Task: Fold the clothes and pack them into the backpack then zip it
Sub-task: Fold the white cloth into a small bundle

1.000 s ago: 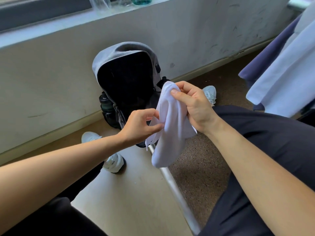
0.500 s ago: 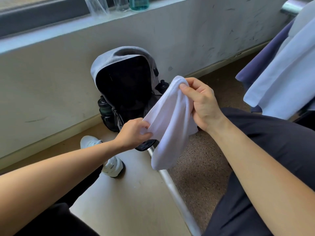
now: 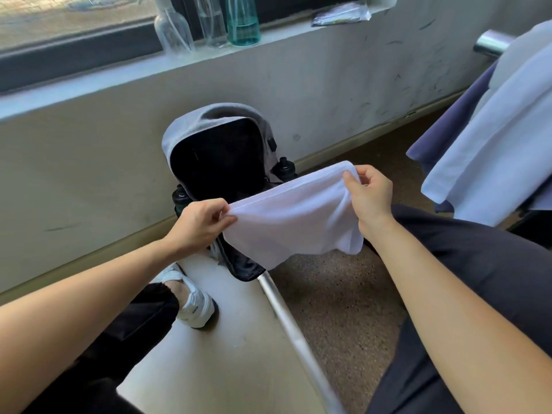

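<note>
Now, with the left hand and the right hand each pinching a top corner of the small white cloth stretched before the open grey backpack, bring the corners together evenly without loosening either grip.

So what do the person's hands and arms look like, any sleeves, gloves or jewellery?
Both are bare: the left hand and right hand wear no gloves, rings or watch, and no sleeve shows on either forearm.
</note>
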### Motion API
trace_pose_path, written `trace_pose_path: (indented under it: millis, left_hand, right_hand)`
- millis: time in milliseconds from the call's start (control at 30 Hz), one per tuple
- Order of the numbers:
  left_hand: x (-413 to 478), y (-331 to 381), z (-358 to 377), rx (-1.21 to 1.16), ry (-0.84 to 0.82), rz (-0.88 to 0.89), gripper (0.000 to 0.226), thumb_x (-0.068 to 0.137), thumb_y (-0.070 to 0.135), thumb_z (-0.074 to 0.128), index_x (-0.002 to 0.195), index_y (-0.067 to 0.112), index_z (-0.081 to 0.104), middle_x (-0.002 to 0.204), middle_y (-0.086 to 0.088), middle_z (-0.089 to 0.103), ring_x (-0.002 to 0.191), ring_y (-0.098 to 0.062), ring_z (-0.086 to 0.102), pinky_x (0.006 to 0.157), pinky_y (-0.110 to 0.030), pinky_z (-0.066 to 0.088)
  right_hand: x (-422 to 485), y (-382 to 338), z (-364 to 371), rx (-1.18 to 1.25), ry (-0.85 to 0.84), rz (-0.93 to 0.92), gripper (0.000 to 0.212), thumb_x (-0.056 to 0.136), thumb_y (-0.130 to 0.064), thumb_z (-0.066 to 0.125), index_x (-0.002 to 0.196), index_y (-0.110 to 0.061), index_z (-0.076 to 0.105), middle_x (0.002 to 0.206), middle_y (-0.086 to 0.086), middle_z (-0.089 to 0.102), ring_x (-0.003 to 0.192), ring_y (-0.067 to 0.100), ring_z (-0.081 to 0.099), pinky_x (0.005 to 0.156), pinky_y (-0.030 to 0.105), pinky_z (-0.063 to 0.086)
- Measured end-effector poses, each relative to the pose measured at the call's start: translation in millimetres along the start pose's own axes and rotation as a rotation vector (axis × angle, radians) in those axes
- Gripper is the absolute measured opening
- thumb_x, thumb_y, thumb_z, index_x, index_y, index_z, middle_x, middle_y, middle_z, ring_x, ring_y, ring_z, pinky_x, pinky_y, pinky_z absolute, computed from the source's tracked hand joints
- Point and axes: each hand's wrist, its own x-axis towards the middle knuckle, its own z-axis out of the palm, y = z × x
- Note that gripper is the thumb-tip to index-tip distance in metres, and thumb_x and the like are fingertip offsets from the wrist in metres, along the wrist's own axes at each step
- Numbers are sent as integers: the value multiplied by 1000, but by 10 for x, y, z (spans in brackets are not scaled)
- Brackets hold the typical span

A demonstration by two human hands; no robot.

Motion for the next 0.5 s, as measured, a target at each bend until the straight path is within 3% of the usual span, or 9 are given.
trace_pose_path:
  millis: [133, 267, 367, 500]
  left_hand:
    - [131, 66, -182, -125, 106, -92, 31, 93, 33, 75, 72, 13, 61, 59, 5, 48, 55, -8, 41, 57, -30, 38]
    - [243, 177, -438, -171, 107, -87, 53, 90, 39, 77, 60, 6, 47, 54, 4, 37, 50, -8, 32, 48, -24, 27]
    - [271, 230, -621, -216, 45, -114, 59, 87, 37, 81, 55, 9, 39, 51, 5, 31, 48, -7, 25, 45, -22, 22]
    - [321, 296, -818, -351, 64, -154, 60, 83, 35, 84, 55, 10, 38, 50, 5, 28, 48, -11, 24, 45, -22, 20]
  right_hand:
    - [59, 94, 2, -55, 22, 45, 13, 98, -24, 62, 106, -17, 69, 99, 3, 68, 96, 19, 66, 85, 36, 59]
    - [79, 76, 6, -77, 32, 32, 4, 97, -25, 62, 99, -23, 66, 97, 5, 69, 93, 22, 67, 86, 43, 60]
    - [58, 55, 14, -59, 22, 20, 7, 98, -25, 61, 101, -20, 66, 92, 4, 69, 88, 18, 66, 80, 38, 59]
    - [25, 4, 48, -31, -33, 4, 15, 98, -22, 59, 96, -9, 67, 80, 0, 63, 75, 13, 57, 68, 33, 47]
